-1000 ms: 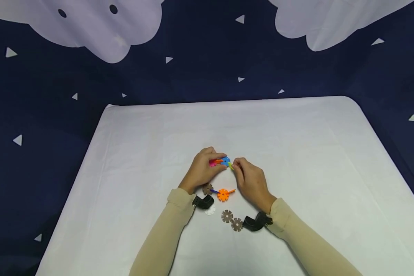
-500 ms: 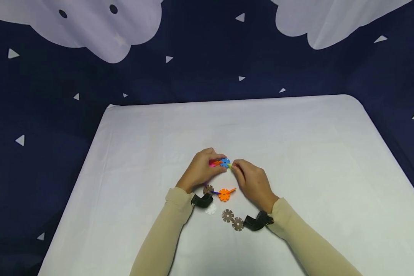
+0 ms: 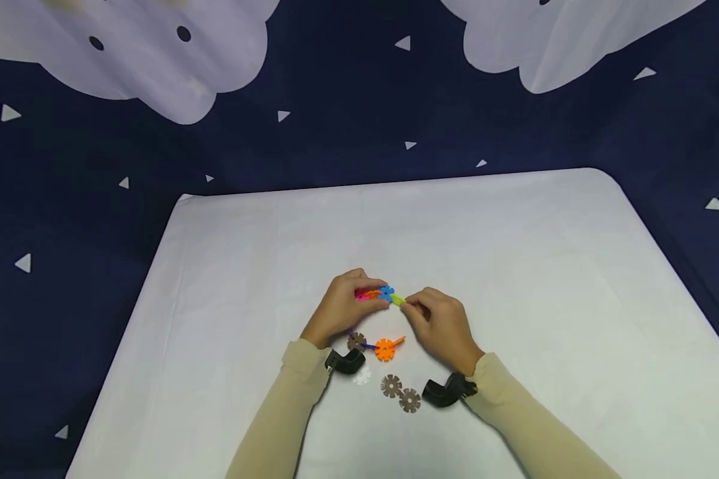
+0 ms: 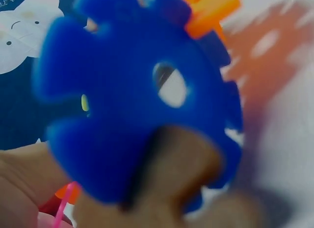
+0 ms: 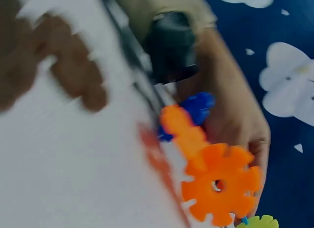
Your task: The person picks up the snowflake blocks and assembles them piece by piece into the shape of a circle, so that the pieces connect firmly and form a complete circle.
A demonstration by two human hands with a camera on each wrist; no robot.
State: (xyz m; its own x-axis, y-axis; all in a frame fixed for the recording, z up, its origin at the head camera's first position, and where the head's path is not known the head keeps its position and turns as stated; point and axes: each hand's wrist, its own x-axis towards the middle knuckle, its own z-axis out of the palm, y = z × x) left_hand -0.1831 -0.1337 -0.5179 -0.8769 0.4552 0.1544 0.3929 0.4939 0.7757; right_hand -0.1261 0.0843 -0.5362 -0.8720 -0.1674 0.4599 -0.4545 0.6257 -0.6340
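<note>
Notched plastic discs are joined edge to edge in the head view. My left hand grips the part with a pink disc, an orange disc and a light blue disc. At the blue disc's right edge, my right hand pinches a yellow-green disc. Below the hands are a brown disc, a dark blue disc seen edge-on, an orange disc and another orange piece. The dark blue disc fills much of the left wrist view.
Nearer the person, a white disc and two loose brown discs, one left and one right, lie on the white table. A dark blue patterned cloth is behind it. Black wrist cameras sit close to the discs.
The yellow-green disc now shows more of its face between the hands, and my right fingertips are slightly farther from the blue disc. The whole head view has shifted a little.
</note>
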